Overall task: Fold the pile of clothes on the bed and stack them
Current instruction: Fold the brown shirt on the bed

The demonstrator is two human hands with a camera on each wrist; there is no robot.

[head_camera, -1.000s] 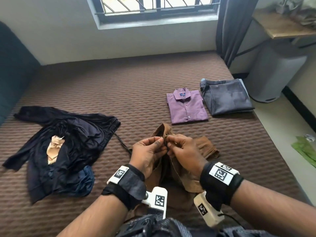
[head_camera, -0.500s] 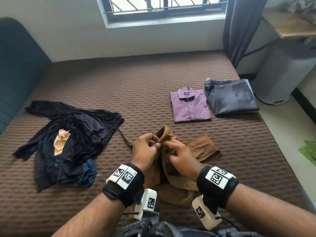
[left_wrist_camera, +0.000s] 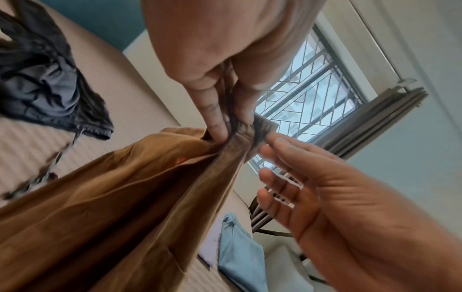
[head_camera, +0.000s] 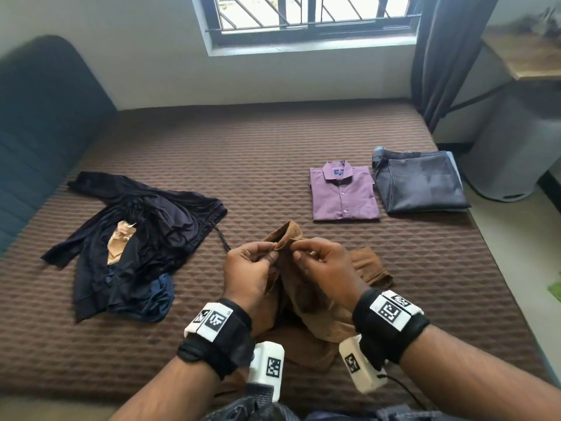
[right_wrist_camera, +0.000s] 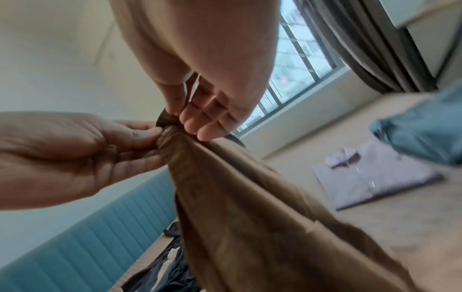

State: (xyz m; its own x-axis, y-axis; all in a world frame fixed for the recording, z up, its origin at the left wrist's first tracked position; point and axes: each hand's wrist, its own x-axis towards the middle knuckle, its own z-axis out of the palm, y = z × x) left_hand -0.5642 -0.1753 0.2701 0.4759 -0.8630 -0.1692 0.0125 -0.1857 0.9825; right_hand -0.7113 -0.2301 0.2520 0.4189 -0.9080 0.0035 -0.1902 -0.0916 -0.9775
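Brown garment (head_camera: 306, 302): bunched, upper edge raised off the bed (head_camera: 273, 153), the rest trailing down onto the cover in front of me. My left hand (head_camera: 249, 278) pinches the gathered edge between thumb and fingertips. My right hand (head_camera: 324, 268) meets it at the same spot, thumb and forefinger on the cloth; other fingers loosely spread. Whether that edge is a collar or a waistband, I cannot tell.

Unfolded dark pile (head_camera: 133, 238) lies to my left, tan cloth showing within it. Folded purple shirt (head_camera: 344, 191) lies beyond my hands to the right, with folded grey trousers (head_camera: 420, 185) just beside it.
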